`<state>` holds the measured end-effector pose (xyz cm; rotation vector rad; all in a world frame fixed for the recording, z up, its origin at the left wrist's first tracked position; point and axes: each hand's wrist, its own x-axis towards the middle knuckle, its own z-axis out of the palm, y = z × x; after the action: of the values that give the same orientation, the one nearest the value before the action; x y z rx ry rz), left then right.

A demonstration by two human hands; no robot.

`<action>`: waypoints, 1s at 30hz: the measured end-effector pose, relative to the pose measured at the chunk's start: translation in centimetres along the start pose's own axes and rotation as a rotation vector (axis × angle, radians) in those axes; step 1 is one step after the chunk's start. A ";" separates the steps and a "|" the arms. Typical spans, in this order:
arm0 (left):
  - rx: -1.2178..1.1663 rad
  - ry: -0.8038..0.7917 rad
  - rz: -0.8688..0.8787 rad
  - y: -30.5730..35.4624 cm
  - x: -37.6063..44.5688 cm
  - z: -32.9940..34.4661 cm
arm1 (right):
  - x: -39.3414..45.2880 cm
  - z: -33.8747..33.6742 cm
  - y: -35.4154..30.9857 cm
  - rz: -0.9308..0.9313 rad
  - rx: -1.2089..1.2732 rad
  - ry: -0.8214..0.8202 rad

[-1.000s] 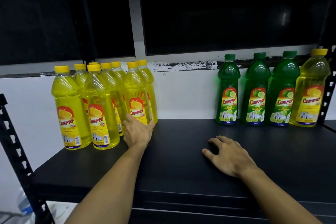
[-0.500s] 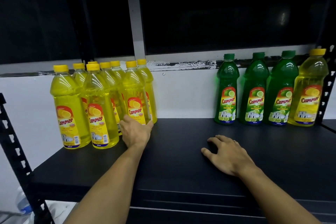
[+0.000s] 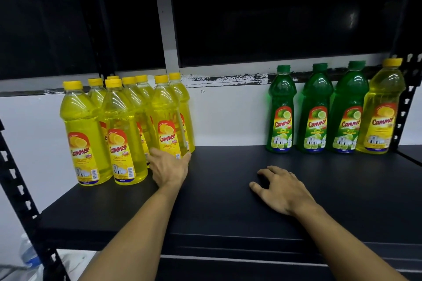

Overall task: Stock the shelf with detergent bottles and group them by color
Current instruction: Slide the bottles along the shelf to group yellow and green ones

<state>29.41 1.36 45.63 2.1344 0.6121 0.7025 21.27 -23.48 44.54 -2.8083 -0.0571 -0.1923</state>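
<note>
While the left hand curls its fingers around the base of a yellow lemon detergent bottle at the right edge of the yellow cluster, the right hand rests palm down on the black shelf, fingers loosely bent and holding nothing. At the shelf's right end, three green lime bottles stand upright in a row, with one more yellow bottle just beside them, against the rack's upright.

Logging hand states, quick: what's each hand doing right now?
Left hand: grips the base of a yellow bottle.
Right hand: open, resting on the shelf, holding nothing.
</note>
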 end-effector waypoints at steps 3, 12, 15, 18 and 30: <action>-0.010 -0.055 -0.027 0.3 -2.1 -0.4 | -0.1 -0.2 0.0 -0.001 0.003 -0.004; 0.123 -0.504 0.487 3.6 -10.8 1.6 | -2.2 -1.2 2.6 -0.018 0.090 0.137; 0.201 -0.654 0.637 5.3 -12.9 3.5 | -3.6 -2.2 5.9 0.022 -0.013 0.125; 0.276 -0.722 0.732 6.8 -14.3 5.3 | -4.7 -3.7 9.8 0.110 -0.071 0.126; 0.550 -0.796 0.751 9.5 -14.5 10.3 | -1.9 -6.7 19.1 0.338 0.121 0.280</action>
<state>27.41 -18.61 43.69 2.8980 -0.5189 -0.0314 19.74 -43.76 44.53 -2.5934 0.4503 -0.4779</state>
